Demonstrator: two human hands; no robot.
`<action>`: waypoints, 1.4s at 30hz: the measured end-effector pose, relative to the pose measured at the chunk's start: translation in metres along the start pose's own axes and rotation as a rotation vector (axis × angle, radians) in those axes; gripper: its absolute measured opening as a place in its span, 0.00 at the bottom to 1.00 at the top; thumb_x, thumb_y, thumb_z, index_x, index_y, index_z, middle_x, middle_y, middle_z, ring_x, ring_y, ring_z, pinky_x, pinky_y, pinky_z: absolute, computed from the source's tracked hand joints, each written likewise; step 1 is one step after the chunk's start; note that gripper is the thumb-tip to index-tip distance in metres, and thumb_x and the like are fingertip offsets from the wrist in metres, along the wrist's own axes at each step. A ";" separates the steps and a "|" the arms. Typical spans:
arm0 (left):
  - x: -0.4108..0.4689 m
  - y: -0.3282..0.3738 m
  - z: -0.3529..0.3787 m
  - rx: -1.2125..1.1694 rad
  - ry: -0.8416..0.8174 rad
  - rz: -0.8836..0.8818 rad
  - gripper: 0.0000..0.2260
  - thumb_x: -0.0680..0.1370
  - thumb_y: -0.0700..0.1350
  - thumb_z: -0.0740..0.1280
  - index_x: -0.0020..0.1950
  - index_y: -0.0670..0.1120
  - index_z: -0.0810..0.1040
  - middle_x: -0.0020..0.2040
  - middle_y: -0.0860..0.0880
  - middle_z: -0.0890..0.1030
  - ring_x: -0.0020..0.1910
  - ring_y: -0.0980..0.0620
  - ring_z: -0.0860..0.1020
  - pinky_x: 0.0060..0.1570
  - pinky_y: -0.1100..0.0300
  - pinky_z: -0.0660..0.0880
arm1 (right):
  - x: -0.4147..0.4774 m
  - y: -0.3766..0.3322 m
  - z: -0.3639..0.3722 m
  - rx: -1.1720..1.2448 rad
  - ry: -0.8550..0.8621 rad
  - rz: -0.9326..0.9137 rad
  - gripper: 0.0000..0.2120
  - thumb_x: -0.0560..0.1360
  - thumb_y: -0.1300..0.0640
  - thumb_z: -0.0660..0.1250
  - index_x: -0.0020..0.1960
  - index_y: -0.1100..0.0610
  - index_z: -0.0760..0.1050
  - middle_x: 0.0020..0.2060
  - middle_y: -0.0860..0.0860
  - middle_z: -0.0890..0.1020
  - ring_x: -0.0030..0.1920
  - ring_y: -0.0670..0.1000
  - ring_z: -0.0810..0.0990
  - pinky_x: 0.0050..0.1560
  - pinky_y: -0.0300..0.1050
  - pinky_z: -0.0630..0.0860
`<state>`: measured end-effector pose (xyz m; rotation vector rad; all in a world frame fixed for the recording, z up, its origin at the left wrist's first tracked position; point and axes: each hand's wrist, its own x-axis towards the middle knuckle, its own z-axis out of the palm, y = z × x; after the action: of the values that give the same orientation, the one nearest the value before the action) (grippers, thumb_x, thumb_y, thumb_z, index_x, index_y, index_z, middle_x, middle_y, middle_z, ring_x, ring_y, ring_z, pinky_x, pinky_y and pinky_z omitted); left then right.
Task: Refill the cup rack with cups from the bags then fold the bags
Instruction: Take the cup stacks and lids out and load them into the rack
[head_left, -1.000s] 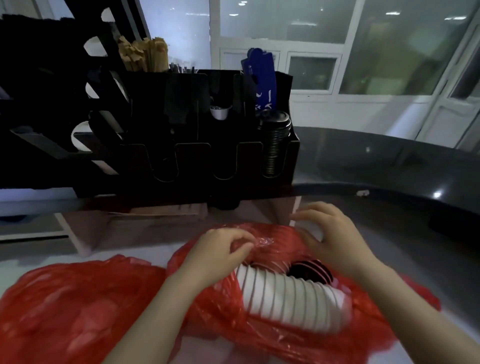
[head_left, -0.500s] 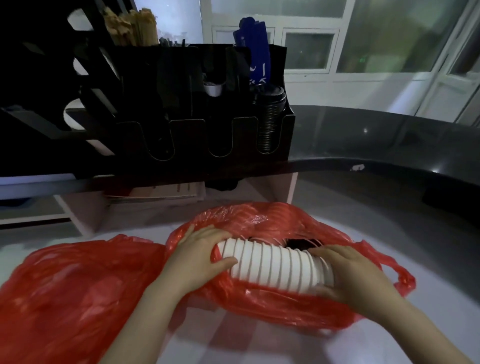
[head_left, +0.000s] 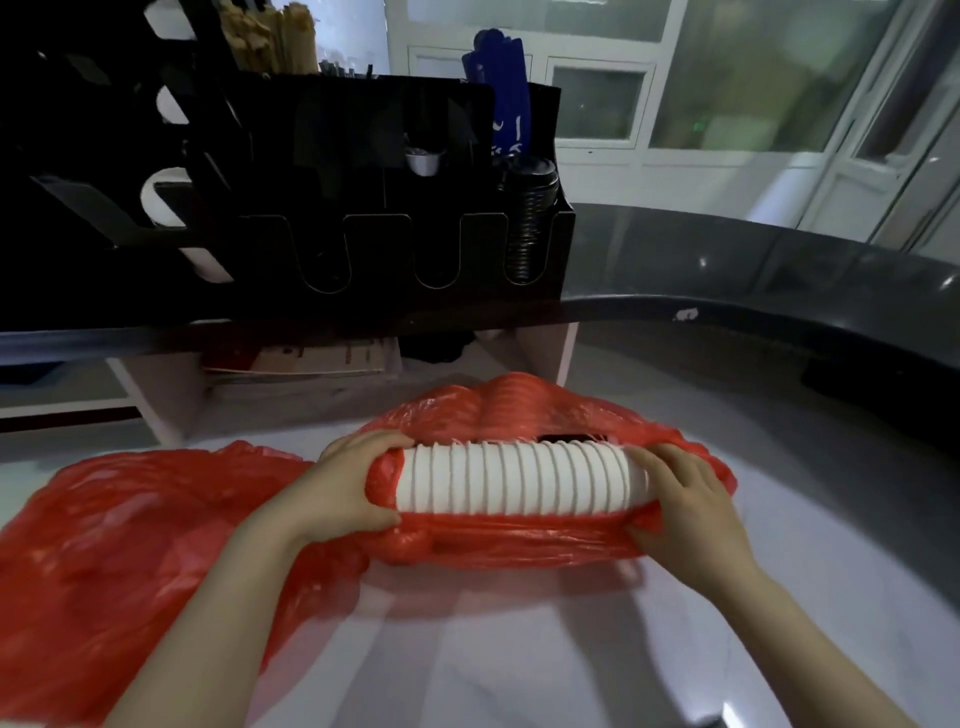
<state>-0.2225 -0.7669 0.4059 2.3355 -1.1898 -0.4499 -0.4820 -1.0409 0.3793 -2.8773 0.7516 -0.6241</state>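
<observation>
A long stack of white paper cups (head_left: 519, 479) lies on its side, half out of a red plastic bag (head_left: 519, 543) on the white counter. My left hand (head_left: 348, 488) grips the stack's left end together with a fold of the bag. My right hand (head_left: 685, 499) grips the right end. More cups show as ridges under the red plastic behind. A second red bag (head_left: 114, 545) lies flattened at the left. The black cup rack (head_left: 363, 208) stands on the raised dark ledge behind, its U-shaped slots facing me.
A stack of black lids (head_left: 530, 218) fills the rack's right slot; blue packets (head_left: 498, 93) and wooden stirrers (head_left: 270, 36) stick out on top. White cups (head_left: 156, 202) show in the rack's left side. The curved dark ledge (head_left: 779, 280) runs right. Papers (head_left: 311, 358) lie beneath it.
My hands went from pulling the bag's mouth open to gripping both ends of the cup stack. The stack now lies straighter and higher, further out of the bag.
</observation>
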 end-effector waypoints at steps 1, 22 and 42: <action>-0.003 0.002 -0.002 -0.046 0.002 0.008 0.37 0.64 0.44 0.75 0.69 0.61 0.65 0.69 0.58 0.62 0.69 0.57 0.60 0.70 0.56 0.61 | 0.000 -0.001 -0.002 -0.006 -0.044 0.035 0.38 0.57 0.58 0.77 0.67 0.54 0.72 0.63 0.55 0.75 0.62 0.61 0.73 0.62 0.55 0.69; -0.097 0.006 0.048 -1.051 0.527 -0.428 0.14 0.73 0.34 0.65 0.56 0.48 0.76 0.48 0.45 0.81 0.46 0.46 0.81 0.43 0.51 0.79 | 0.007 -0.152 0.002 -0.167 -0.358 -0.325 0.48 0.66 0.46 0.74 0.76 0.43 0.48 0.74 0.48 0.57 0.75 0.57 0.51 0.69 0.70 0.53; -0.098 -0.007 0.055 -1.351 0.269 -0.355 0.08 0.80 0.37 0.61 0.48 0.38 0.79 0.39 0.39 0.82 0.37 0.44 0.81 0.44 0.50 0.78 | -0.003 -0.204 0.008 -0.051 -0.360 -0.317 0.41 0.63 0.41 0.74 0.71 0.40 0.60 0.68 0.46 0.64 0.71 0.53 0.57 0.69 0.71 0.47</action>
<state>-0.3006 -0.6980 0.3632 1.2940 -0.1292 -0.7191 -0.3904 -0.8618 0.4118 -3.0523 0.2687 -0.0990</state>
